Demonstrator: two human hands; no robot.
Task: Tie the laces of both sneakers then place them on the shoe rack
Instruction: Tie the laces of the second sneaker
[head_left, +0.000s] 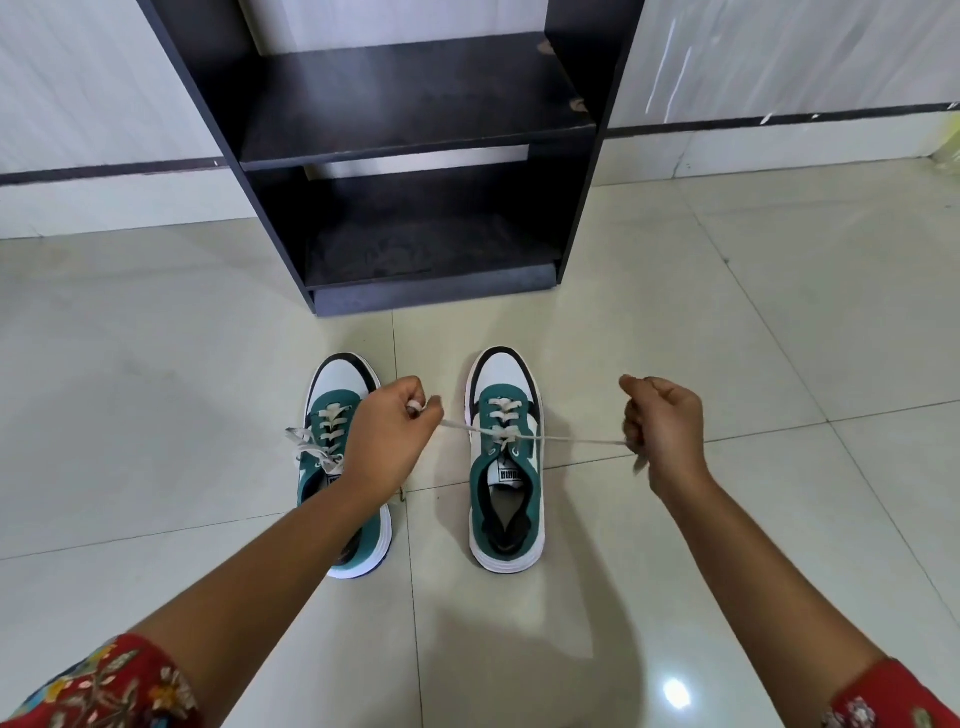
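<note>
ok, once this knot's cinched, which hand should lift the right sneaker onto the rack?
Probably right. The right hand is on the outer side of the right sneaker with open floor around it; the left hand hangs over the left sneaker. Both grip lace ends.

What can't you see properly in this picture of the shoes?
- Left sneaker, head view: the left hand and forearm cover its inner side, so whether its lace is knotted is unclear.
- Lace ends of the right sneaker: hidden inside both fists, including the right hand.
- Shoe rack: its top is cut off by the upper edge.
- Tongue label: too small to read surely.
</note>
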